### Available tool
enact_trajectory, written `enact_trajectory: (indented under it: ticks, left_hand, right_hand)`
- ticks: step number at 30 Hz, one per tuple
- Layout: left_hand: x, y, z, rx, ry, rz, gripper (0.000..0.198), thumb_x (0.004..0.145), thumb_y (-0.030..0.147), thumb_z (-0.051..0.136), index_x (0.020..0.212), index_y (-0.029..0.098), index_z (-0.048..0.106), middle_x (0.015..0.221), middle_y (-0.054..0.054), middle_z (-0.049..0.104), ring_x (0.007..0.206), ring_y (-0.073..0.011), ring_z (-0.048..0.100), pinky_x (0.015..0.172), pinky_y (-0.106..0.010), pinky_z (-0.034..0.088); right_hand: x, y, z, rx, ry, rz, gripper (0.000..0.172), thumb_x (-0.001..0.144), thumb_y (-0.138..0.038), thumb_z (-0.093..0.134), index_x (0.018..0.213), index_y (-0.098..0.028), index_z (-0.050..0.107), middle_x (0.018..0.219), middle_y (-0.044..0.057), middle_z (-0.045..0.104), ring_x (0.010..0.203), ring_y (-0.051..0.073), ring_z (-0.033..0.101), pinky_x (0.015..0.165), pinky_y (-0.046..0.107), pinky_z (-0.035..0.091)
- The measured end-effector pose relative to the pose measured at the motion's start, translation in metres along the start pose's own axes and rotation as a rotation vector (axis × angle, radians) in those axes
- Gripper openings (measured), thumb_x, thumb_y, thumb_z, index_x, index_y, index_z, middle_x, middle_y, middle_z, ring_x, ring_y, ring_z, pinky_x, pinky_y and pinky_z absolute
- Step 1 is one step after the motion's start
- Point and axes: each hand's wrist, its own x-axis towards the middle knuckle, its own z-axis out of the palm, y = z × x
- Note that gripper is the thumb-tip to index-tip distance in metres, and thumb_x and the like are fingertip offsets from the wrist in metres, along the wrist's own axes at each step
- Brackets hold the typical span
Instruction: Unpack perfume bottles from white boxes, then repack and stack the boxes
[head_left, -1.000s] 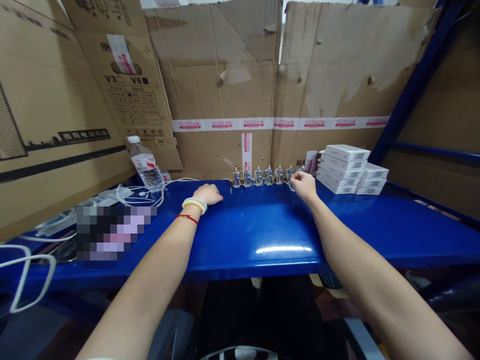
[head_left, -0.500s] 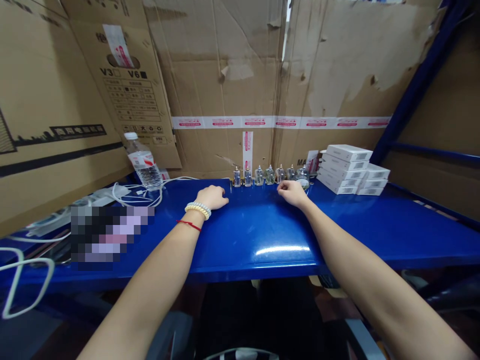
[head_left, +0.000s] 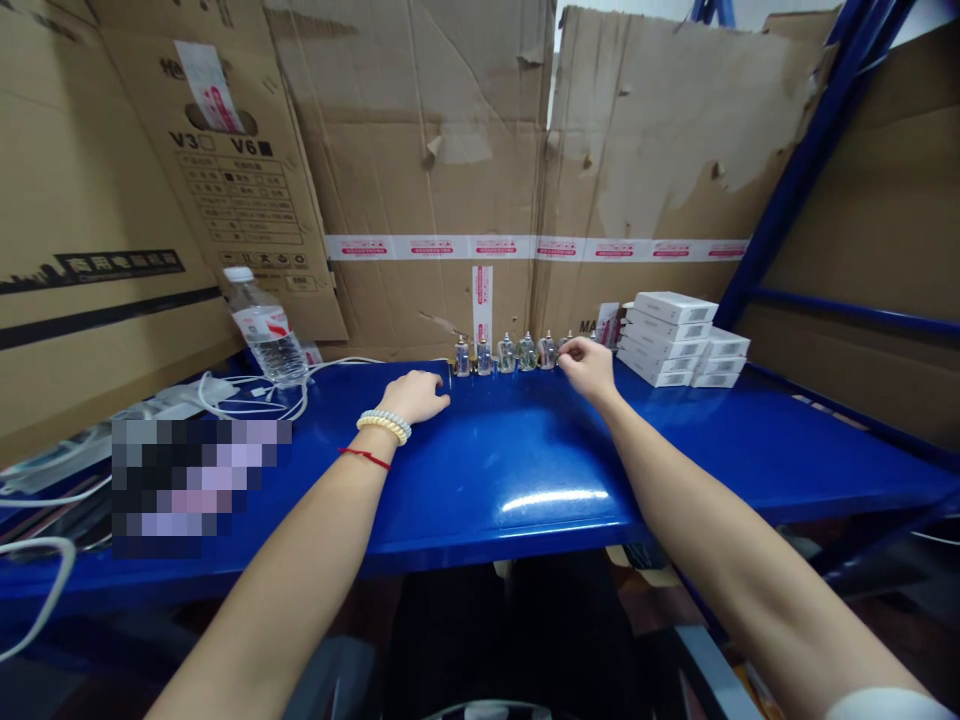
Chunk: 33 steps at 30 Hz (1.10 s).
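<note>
A row of small clear glass bottles (head_left: 507, 352) with pointed metal tops stands along the back of the blue table (head_left: 480, 450). My right hand (head_left: 589, 370) is at the right part of this row, its fingers drawn together in a pinch. It hides most of the rightmost bottles, and whatever the fingertips hold cannot be made out. Left of the row, my left hand (head_left: 414, 397) rests palm down on the tabletop, thumb apart from the fingers, with no object visible in it.
White boxes (head_left: 667, 335) are stacked at the back right. A water bottle (head_left: 268, 335) stands at the left near white cables (head_left: 300, 400) and a pixelated item (head_left: 202, 480). Cardboard (head_left: 420, 190) walls the back and left; a blue metal post (head_left: 787, 160) rises at the right.
My right hand has moved farther back, up against the bottles, and now covers more of the right end of the row. My left hand stays about where it was. The view has shifted slightly.
</note>
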Motion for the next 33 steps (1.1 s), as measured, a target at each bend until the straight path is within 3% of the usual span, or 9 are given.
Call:
enact_trajectory:
  ticks: [4,6,9,14,16,19,25,28,33]
  left_hand:
    - [-0.001,0.000,-0.003,-0.020,0.040,0.001,0.049,0.079,0.041,0.049,0.118,0.020,0.068,0.122,-0.014,0.068,0.110,-0.0357,0.064,0.089,-0.045,0.051]
    - [-0.002,0.000,-0.004,-0.032,0.063,0.004,0.048,0.079,0.041,0.049,0.116,0.020,0.069,0.121,-0.014,0.068,0.109,-0.0350,0.064,0.088,-0.044,0.052]
    - [-0.001,0.002,-0.004,-0.045,0.096,0.007,0.046,0.079,0.040,0.049,0.114,0.020,0.070,0.119,-0.013,0.069,0.108,-0.0336,0.065,0.088,-0.042,0.052]
    - [0.000,0.004,-0.004,-0.061,0.112,0.011,0.043,0.079,0.041,0.051,0.112,0.022,0.071,0.116,-0.012,0.070,0.107,-0.0322,0.066,0.088,-0.040,0.052]
    - [0.000,0.004,-0.004,-0.065,0.109,0.017,0.042,0.078,0.040,0.051,0.111,0.022,0.071,0.116,-0.011,0.071,0.106,-0.0318,0.066,0.088,-0.040,0.052]
    - [0.000,0.003,-0.004,-0.081,0.108,0.022,0.041,0.079,0.040,0.051,0.109,0.022,0.071,0.115,-0.011,0.071,0.107,-0.0318,0.065,0.088,-0.041,0.052]
    - [0.001,0.011,-0.005,-0.475,0.252,0.066,0.034,0.078,0.039,0.059,0.101,0.018,0.071,0.109,-0.012,0.072,0.104,-0.0288,0.066,0.094,-0.040,0.050]
    - [0.002,0.020,-0.008,-0.962,0.283,0.049,0.037,0.078,0.047,0.060,0.097,0.016,0.068,0.101,-0.012,0.073,0.097,-0.0258,0.067,0.087,-0.038,0.053]
    - [0.001,0.022,-0.016,-1.646,0.214,0.089,0.062,0.080,0.065,0.052,0.115,0.014,0.056,0.104,-0.016,0.071,0.096,-0.0259,0.068,0.078,-0.037,0.056]
  right_hand:
    - [0.033,0.004,-0.031,-0.098,0.399,0.026,0.016,0.062,-0.021,0.053,0.078,-0.019,0.056,0.080,0.005,0.062,0.078,0.021,0.059,0.082,0.037,0.047]
    - [0.050,0.011,-0.053,-0.223,0.507,0.040,0.025,0.062,-0.020,0.057,0.087,-0.018,0.055,0.097,0.009,0.061,0.097,0.025,0.056,0.092,0.040,0.042]
    - [0.070,0.026,-0.085,-0.379,0.606,0.244,0.052,0.057,-0.025,0.071,0.105,-0.018,0.053,0.124,0.016,0.051,0.117,0.032,0.044,0.100,0.045,0.034]
    - [0.080,0.048,-0.122,-0.503,0.391,0.583,0.084,0.055,-0.040,0.085,0.124,-0.015,0.046,0.139,0.027,0.042,0.129,0.037,0.034,0.105,0.048,0.025]
    - [0.080,0.055,-0.128,-0.516,0.322,0.608,0.077,0.061,-0.040,0.083,0.124,-0.016,0.047,0.135,0.026,0.048,0.129,0.036,0.034,0.105,0.048,0.025]
    - [0.076,0.059,-0.130,-0.488,0.411,0.506,0.071,0.064,-0.036,0.080,0.125,-0.020,0.048,0.134,0.020,0.051,0.129,0.034,0.035,0.105,0.049,0.025]
    - [0.059,0.028,-0.092,-0.253,0.676,0.077,0.092,0.056,-0.032,0.080,0.135,-0.016,0.035,0.128,0.021,0.046,0.120,0.033,0.041,0.106,0.051,0.027]
    - [0.036,-0.010,-0.048,-0.117,0.592,-0.270,0.095,0.063,-0.043,0.072,0.139,-0.015,0.023,0.130,0.019,0.040,0.120,0.032,0.043,0.101,0.053,0.036]
    - [-0.010,-0.077,0.027,-0.070,0.185,-0.578,0.099,0.071,-0.044,0.071,0.148,-0.026,0.012,0.136,0.017,0.035,0.130,0.038,0.034,0.104,0.060,0.034]
